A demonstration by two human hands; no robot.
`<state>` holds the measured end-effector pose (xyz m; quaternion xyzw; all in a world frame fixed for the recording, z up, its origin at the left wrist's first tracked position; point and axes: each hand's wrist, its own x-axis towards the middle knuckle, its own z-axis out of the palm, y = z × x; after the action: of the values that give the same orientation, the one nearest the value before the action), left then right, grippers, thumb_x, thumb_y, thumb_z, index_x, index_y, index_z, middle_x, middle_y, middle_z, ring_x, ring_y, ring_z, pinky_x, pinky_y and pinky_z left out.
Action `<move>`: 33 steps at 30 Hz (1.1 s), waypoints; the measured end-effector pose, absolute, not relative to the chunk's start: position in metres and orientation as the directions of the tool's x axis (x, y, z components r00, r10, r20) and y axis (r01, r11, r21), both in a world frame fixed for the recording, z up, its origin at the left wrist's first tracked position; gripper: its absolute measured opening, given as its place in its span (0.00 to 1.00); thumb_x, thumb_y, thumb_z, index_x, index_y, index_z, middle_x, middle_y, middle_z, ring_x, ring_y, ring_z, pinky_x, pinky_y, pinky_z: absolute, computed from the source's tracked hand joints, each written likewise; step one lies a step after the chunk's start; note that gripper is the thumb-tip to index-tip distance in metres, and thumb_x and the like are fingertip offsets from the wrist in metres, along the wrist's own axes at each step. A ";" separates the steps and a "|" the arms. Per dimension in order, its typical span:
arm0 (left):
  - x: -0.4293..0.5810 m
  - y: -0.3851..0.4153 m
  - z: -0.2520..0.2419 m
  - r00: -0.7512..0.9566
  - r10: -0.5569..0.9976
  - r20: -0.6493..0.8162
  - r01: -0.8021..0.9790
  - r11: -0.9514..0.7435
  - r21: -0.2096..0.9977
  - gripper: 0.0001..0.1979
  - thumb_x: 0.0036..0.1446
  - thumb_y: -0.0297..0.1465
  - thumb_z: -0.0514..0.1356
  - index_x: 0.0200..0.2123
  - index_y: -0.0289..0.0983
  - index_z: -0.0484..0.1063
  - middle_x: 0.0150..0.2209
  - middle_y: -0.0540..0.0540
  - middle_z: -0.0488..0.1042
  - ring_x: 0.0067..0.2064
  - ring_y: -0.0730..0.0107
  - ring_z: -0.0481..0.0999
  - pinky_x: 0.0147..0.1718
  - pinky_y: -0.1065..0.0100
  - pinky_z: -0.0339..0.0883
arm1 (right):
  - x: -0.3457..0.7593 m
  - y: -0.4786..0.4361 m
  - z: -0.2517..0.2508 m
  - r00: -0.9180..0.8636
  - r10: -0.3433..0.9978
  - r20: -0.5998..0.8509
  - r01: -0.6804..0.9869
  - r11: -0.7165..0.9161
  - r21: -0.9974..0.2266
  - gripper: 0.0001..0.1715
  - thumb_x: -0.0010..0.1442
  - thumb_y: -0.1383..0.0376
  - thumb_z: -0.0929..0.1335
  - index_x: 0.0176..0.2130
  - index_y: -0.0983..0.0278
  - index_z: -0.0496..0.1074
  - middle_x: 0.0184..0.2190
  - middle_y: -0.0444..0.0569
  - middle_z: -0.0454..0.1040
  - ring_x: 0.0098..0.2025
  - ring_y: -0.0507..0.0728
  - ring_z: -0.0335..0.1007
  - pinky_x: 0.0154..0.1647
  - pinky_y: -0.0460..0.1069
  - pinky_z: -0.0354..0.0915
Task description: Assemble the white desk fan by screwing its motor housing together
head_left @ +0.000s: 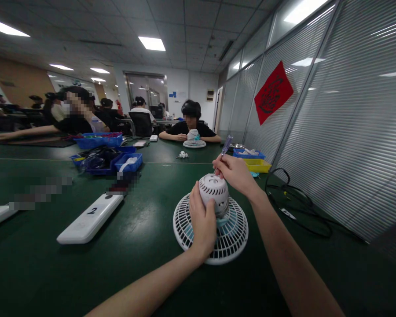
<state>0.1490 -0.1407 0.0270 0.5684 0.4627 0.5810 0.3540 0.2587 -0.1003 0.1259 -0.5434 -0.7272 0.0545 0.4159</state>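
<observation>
A small white fan (pixel 231 240) lies face down on the green table (pixel 53 273), its round grille flat and its white motor housing (pixel 214 189) pointing up. My left hand (pixel 203 220) is wrapped round the left side of the housing. My right hand (pixel 236 174) is closed on a screwdriver (pixel 225 146) with a clear bluish handle, held upright with its tip on top of the housing.
A white power strip (pixel 90 218) marked 2 lies to the left. Blue bins (pixel 128 162) and a yellow tray (pixel 257 165) stand farther back. A black cable (pixel 293 207) loops at the right by the glass wall. A person across the table handles another fan (pixel 194 143).
</observation>
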 end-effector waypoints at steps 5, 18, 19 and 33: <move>0.149 -0.141 0.028 -0.099 0.943 0.319 0.111 -0.308 0.945 0.29 0.57 0.32 0.47 0.62 0.35 0.52 0.64 0.40 0.55 0.66 0.62 0.51 0.65 0.58 0.41 | 0.258 -0.100 0.125 -0.069 0.832 0.550 0.760 0.401 -0.511 0.12 0.62 0.65 0.63 0.28 0.65 0.70 0.22 0.46 0.74 0.24 0.51 0.69 0.30 0.46 0.59; 0.148 -0.141 0.027 -0.094 0.936 0.340 0.118 -0.329 0.937 0.29 0.57 0.32 0.48 0.62 0.35 0.53 0.64 0.39 0.56 0.66 0.60 0.52 0.65 0.57 0.43 | 0.259 -0.097 0.123 -0.051 0.807 0.588 0.760 0.413 -0.501 0.11 0.60 0.66 0.64 0.28 0.65 0.71 0.25 0.48 0.74 0.27 0.52 0.69 0.29 0.47 0.59; 0.148 -0.141 0.027 -0.093 0.937 0.338 0.117 -0.327 0.938 0.29 0.57 0.32 0.48 0.62 0.35 0.53 0.64 0.39 0.56 0.66 0.61 0.52 0.65 0.57 0.43 | 0.259 -0.097 0.122 -0.052 0.808 0.587 0.752 0.419 -0.509 0.10 0.60 0.66 0.64 0.28 0.65 0.71 0.25 0.47 0.74 0.27 0.53 0.69 0.29 0.47 0.59; 0.147 -0.142 0.029 -0.090 0.942 0.324 0.109 -0.314 0.943 0.29 0.56 0.32 0.48 0.61 0.34 0.53 0.63 0.39 0.56 0.66 0.61 0.52 0.65 0.58 0.42 | 0.256 -0.088 0.119 0.086 0.829 0.553 0.584 0.408 -0.702 0.06 0.52 0.65 0.70 0.27 0.64 0.68 0.27 0.49 0.75 0.31 0.56 0.73 0.34 0.51 0.67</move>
<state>0.1470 -0.1418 0.0290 0.5698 0.4608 0.5767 0.3612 0.2561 -0.0885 0.1190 -0.5309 -0.6652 0.1197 0.5111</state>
